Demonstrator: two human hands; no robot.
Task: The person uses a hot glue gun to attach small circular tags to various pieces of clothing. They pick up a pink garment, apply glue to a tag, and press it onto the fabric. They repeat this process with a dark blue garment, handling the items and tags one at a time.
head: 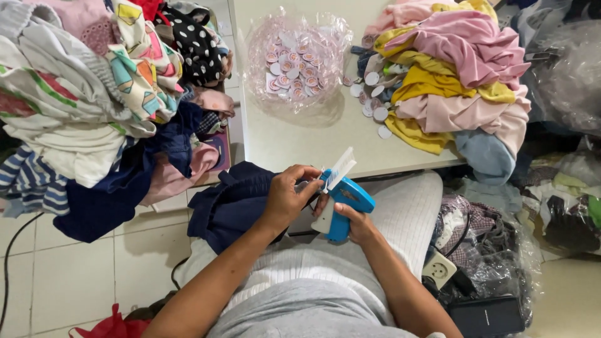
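I log one hard blue plastic tagging gun (343, 206), gripped by my right hand (358, 224) just below the table (300, 141) edge. My left hand (287, 197) pinches its white comb-like fastener strip (341, 168). On the table: a crinkled clear bag (294, 59) holding round tags. Needle tip hidden.

Pale tabletop (300, 141), white tiled floor (75, 275), even indoor light

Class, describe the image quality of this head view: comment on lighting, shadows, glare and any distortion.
Head view: even, soft light; the clear plastic bag of round tags glints and casts a faint shadow on the table; wide-angle bending at the edges; the left hand, right hand and blue tagging gun are sharp.
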